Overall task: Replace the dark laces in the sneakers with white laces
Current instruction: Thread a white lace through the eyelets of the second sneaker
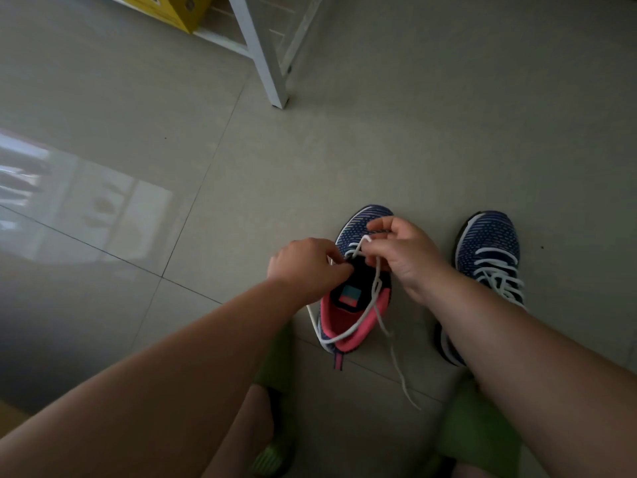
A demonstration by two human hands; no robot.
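Note:
Two blue knit sneakers stand on the tiled floor. The left sneaker (358, 305) has a pink collar and a white lace (375, 291) threaded only through its lowest eyelets, with loose ends trailing over the heel and onto the floor. My right hand (403, 253) pinches a loop of that lace above the toe end. At the shoe's left edge, my left hand (306, 267) holds the eyelet side, fingers curled. The right sneaker (489, 260) is fully laced in white and partly hidden by my right forearm.
A white furniture leg (272, 70) stands on the floor beyond the shoes, with a yellow box (179, 12) behind it. My feet in green slippers (275, 453) are at the bottom of the view. Bare tiles spread to the left.

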